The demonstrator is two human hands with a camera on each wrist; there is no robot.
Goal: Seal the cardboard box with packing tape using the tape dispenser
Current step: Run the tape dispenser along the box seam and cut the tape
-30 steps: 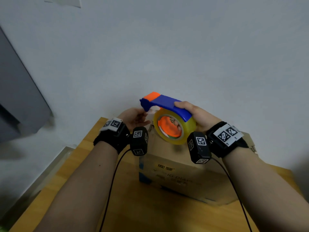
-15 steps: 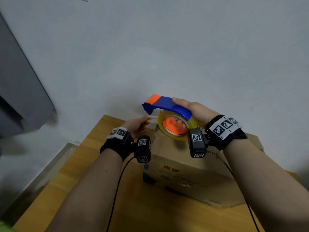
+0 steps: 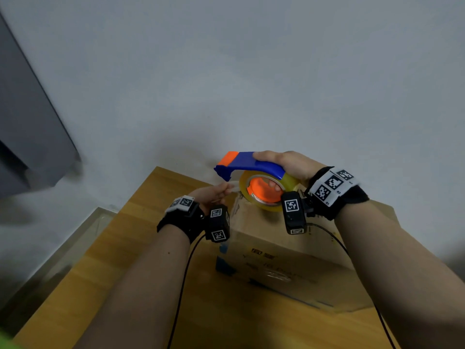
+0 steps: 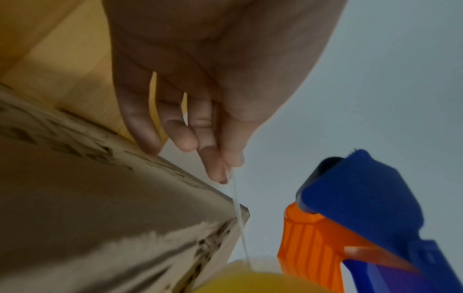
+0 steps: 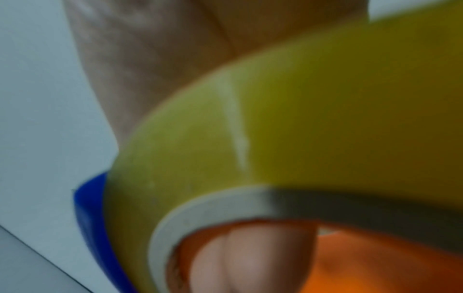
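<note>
A brown cardboard box (image 3: 284, 263) stands on the wooden table (image 3: 120, 260). Above its far top edge my right hand (image 3: 289, 163) grips the blue and orange tape dispenser (image 3: 249, 163), fingers through the orange core of the yellowish tape roll (image 3: 264, 190). To its left my left hand (image 3: 214, 193) pinches the free end of the clear tape (image 3: 232, 188) between thumb and fingertips. In the left wrist view the tape strip (image 4: 239, 216) runs taut from the fingertips (image 4: 220, 172) past the box corner (image 4: 235, 216) to the roll. The right wrist view shows the blurred roll (image 5: 275, 138) close up.
A white wall (image 3: 251, 71) rises straight behind the table. A grey cabinet or panel (image 3: 27, 127) stands at the left. A pale ledge (image 3: 65, 250) borders the table's left edge. Black cables (image 3: 181, 285) trail from both wrist cameras over the table.
Both hands have moved away from me and lower, toward the box's far top edge. The left hand has drawn the tape end out to the left of the dispenser.
</note>
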